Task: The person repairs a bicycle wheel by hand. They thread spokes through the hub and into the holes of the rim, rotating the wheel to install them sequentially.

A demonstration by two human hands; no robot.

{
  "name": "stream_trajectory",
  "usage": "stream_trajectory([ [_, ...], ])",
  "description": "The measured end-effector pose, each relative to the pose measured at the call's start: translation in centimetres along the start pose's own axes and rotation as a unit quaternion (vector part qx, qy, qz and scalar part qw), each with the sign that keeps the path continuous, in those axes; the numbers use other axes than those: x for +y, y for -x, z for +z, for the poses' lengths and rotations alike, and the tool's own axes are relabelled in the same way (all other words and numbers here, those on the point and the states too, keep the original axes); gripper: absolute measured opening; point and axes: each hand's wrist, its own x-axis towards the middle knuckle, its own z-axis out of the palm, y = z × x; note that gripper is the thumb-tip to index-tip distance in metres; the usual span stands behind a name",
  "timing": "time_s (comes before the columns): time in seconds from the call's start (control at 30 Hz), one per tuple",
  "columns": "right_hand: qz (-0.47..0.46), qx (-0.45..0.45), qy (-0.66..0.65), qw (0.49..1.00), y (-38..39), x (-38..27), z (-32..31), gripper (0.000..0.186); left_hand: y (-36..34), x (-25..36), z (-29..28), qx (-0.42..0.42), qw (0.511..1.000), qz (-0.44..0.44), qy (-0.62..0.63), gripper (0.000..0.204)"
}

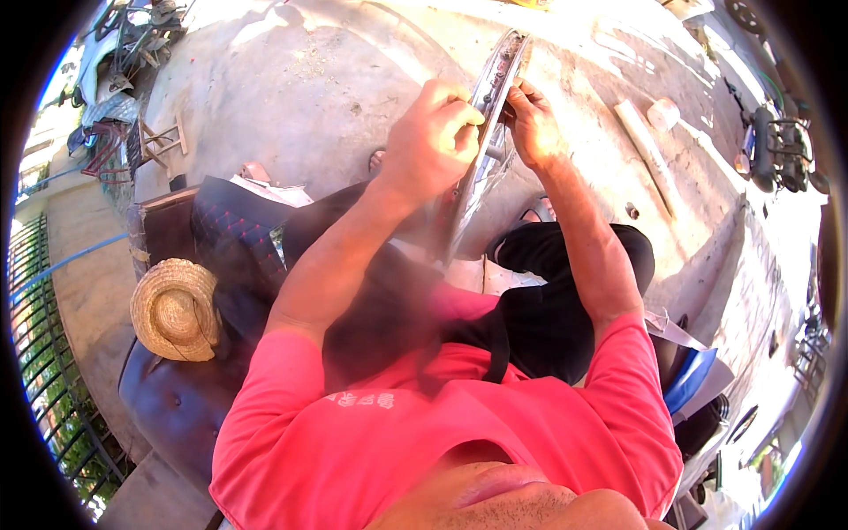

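A shiny metal wheel rim (488,93) stands on edge in front of me, between my knees, seen almost edge-on. Thin spokes and a short hub show on its right side, partly blurred. My left hand (435,137) is closed at the rim's left side, with fingers curled in a pinch; whatever they grip is hidden. On the other side, my right hand (535,131) pinches with thumb and fingers close against the rim and spokes. Something small and dark shows at those fingertips, too small to name.
A straw hat (177,309) rests beside a dark blue padded seat (172,397) at my left. A small wooden stool (163,141) stands farther off. To the right lie a long pale pole (647,157) and a white cylinder (662,114); dark machine parts (782,150) are beyond.
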Motion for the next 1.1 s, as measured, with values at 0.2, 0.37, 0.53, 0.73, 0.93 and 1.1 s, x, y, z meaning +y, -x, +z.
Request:
stream_trajectory([
  [0.2, -0.1, 0.052, 0.171, 0.979, 0.0, 0.0, -0.3, 0.027, -0.2, -0.9, 0.2, 0.009, 1.0, 0.02, 0.018, 0.016],
  [0.37, -0.156, -0.013, 0.396, 0.905, 3.2, -2.2, 0.3, 0.024, -0.3, -2.6, -0.5, 0.008, 0.999, -0.019, 0.046, 0.015],
  [0.53, -0.117, -0.357, 0.429, 0.822, 7.4, -6.0, 1.5, 0.023, -0.4, -3.5, -0.7, 0.018, 0.999, 0.002, 0.039, 0.015],
  [0.73, -0.169, -0.323, 0.467, 0.806, 7.7, -3.7, 1.9, 0.015, -0.8, -3.5, -0.2, 0.008, 0.998, 0.001, 0.055, 0.017],
  [0.93, -0.211, -0.298, 0.479, 0.798, 5.8, -2.8, 2.5, 0.016, -1.1, -4.3, -0.5, 0.005, 0.999, 0.016, 0.049, 0.019],
  [1.1, -0.127, -0.173, 0.335, 0.917, 3.1, -1.7, 1.9, 0.017, -1.4, -3.6, -0.6, -0.023, 0.996, -0.01, 0.083, 0.018],
])
